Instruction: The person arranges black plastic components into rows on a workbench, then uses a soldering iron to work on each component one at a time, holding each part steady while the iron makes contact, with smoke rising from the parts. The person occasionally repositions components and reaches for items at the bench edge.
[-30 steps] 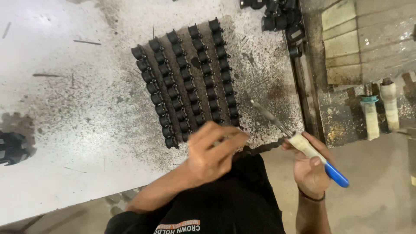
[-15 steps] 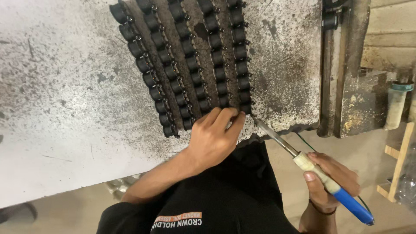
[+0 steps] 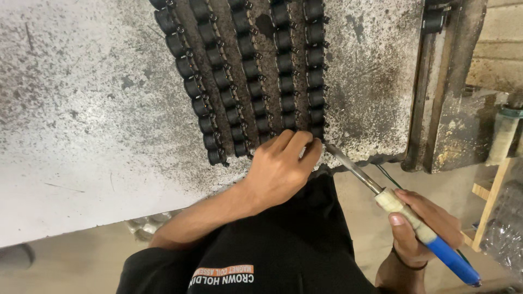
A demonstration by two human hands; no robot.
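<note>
Soldering iron brought to the near end of the coil rows

Resting at the near edge of the worktable [image 3: 81, 163], the left hand [image 3: 280, 166] curls its fingers onto the last black coil [image 3: 316, 132] of the right-hand row, apparently steadying it. The right hand [image 3: 422, 228] grips the soldering iron [image 3: 403, 212] by its taped and blue handle, fingers closed round it; the metal tip slants up to touch just beside the left fingertips. Five rows of coils [image 3: 245, 76] run away across the scorched surface. A metal rail [image 3: 430, 92] bounds the right edge; the left hand hides the contact point
</note>
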